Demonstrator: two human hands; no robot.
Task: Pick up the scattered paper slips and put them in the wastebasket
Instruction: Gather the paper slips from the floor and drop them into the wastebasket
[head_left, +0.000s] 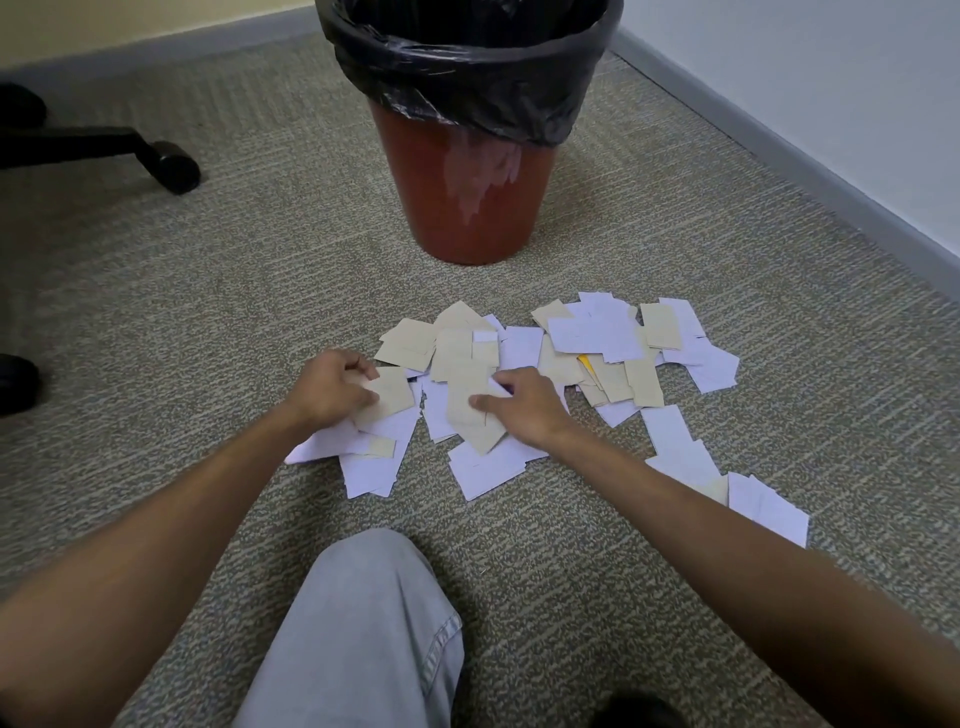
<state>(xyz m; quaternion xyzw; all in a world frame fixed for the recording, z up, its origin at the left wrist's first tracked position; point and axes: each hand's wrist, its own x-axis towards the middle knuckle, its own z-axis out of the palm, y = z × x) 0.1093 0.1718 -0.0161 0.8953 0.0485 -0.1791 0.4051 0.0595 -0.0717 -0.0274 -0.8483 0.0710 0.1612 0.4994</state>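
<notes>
Down on the carpet, both hands are in the near-left part of the paper spread. The left hand is curled, fingers bent over a beige slip that it seems to be pinching against the pile; how firm the hold is cannot be told. The right hand lies flatter, thumb out to the left and fingers folded down onto the slips, pressing or gathering rather than clearly lifting anything.

Outward from the hands, the white and beige slips overlap in a band whose long axis runs left to right and trails back toward the right forearm. Most of the loose paper lies to the right of both hands, so the right hand is the nearer one for it. A bit of yellow shows within the heap.

Beyond the band, straight ahead and slightly right of the midline between the hands, stands the wastebasket, upright, with a black liner folded over its rim. It sits apart from the slips, bare carpet between. Judged from this, nearly all the work remains.

A knee is forward; a chair base sits far left.
</notes>
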